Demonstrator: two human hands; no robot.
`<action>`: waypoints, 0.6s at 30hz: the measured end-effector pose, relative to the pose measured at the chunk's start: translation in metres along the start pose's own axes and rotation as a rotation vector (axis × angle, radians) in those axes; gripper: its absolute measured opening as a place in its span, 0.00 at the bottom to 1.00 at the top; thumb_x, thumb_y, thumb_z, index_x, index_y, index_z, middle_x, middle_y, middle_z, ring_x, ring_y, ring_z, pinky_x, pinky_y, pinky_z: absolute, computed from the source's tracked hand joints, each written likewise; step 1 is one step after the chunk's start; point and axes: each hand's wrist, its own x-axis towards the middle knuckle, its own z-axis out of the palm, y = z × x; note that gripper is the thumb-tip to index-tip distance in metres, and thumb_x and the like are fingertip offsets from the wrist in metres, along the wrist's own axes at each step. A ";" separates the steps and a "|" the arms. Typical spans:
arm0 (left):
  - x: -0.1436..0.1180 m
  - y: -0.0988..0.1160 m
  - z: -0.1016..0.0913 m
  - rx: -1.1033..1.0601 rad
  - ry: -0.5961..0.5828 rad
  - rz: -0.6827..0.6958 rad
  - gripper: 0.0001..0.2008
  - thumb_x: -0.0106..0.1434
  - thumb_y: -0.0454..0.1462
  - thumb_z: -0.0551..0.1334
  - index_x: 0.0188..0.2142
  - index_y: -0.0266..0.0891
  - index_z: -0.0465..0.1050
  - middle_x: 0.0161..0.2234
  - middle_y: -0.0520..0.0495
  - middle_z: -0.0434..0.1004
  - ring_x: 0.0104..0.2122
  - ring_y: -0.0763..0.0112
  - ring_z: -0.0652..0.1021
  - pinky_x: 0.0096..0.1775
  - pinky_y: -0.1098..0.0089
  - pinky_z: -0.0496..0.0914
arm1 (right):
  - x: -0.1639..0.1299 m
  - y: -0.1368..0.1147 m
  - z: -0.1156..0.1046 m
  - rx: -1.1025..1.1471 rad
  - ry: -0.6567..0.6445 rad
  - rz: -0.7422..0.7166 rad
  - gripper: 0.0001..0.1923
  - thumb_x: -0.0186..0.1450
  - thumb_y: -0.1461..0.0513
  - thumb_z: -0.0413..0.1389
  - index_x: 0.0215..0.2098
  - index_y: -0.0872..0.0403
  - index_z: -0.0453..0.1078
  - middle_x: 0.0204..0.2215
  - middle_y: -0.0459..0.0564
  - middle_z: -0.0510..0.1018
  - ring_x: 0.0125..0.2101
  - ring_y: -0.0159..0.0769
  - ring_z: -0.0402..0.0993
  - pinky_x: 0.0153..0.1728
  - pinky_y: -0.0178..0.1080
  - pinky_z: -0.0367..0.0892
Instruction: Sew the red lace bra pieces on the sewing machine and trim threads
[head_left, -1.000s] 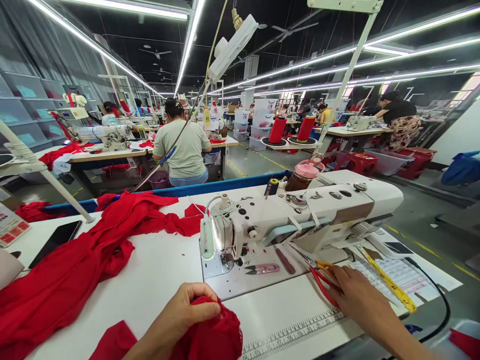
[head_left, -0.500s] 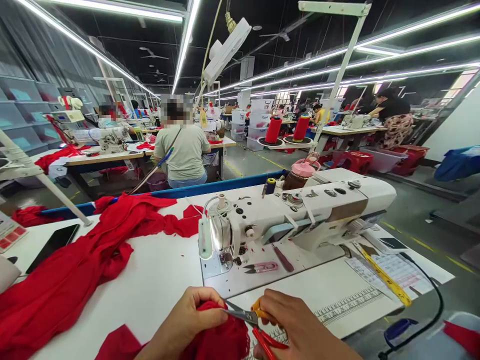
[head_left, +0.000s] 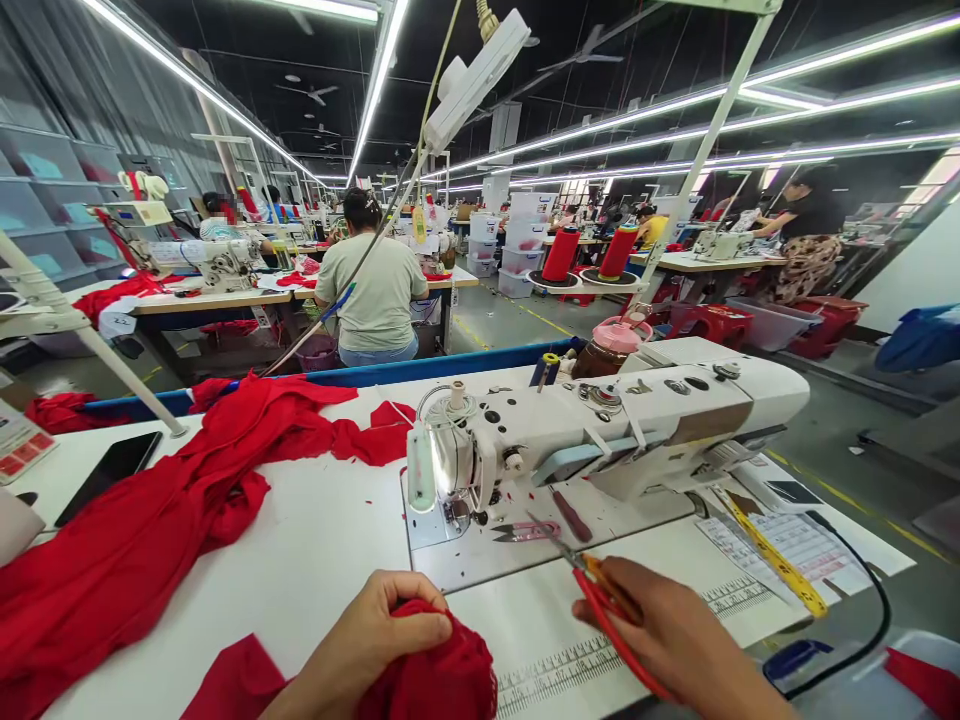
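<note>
Left hand (head_left: 375,637): in the head view, found at 7 o'clock, clamped on bunched red cloth between thumb and curled fingers.
Cloth (head_left: 450,680): held at 6 o'clock, bulging beyond the thumb; its edge towards 5 o'clock looks fringed (frayed or lacy, it cannot be told).
Right hand (head_left: 667,622): placed between 4 and 5 o'clock, well apart from the left hand, with its fingers wrapped round the handles of the scissors.
Scissors (head_left: 591,597): pointed between 10 and 11 o'clock, away from the cloth; whether the blades are fully closed cannot be told.
Snips (head_left: 517,533): crossed by the blade tips in view, towards 5 o'clock; whether they are touched is unclear.
Machine (head_left: 660,400): stretched from 5 to 3 o'clock, its bed dotted with red scraps.
Pile (head_left: 150,530): more red cloth, heaped at 8 o'clock on the table (head_left: 315,560).
Good handling: a firm pinch is judged best, with loose folds tucked back so that no second layer can be caught. Should the blades be brought to the cloth, the thumb is best set clear of their line, and short, controlled strokes are advised.
</note>
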 end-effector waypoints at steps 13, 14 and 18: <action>-0.003 0.007 0.001 0.049 -0.007 0.002 0.11 0.49 0.40 0.72 0.28 0.36 0.75 0.23 0.51 0.77 0.26 0.72 0.72 0.31 0.73 0.63 | 0.016 0.017 -0.010 0.037 0.318 -0.073 0.18 0.70 0.55 0.46 0.42 0.52 0.76 0.43 0.61 0.81 0.43 0.51 0.78 0.39 0.47 0.72; -0.003 0.005 0.001 0.056 -0.010 0.005 0.12 0.49 0.41 0.72 0.28 0.37 0.75 0.23 0.52 0.77 0.25 0.72 0.72 0.31 0.73 0.63 | 0.014 -0.010 -0.005 0.253 0.231 -0.218 0.17 0.71 0.54 0.47 0.44 0.50 0.76 0.45 0.58 0.81 0.46 0.46 0.77 0.46 0.46 0.71; -0.009 -0.007 -0.021 0.130 -0.025 0.071 0.15 0.48 0.45 0.72 0.28 0.37 0.75 0.23 0.53 0.74 0.25 0.73 0.69 0.31 0.73 0.61 | 0.018 -0.115 0.026 0.847 -0.285 -0.383 0.08 0.65 0.58 0.58 0.36 0.52 0.78 0.33 0.47 0.80 0.37 0.36 0.75 0.41 0.35 0.69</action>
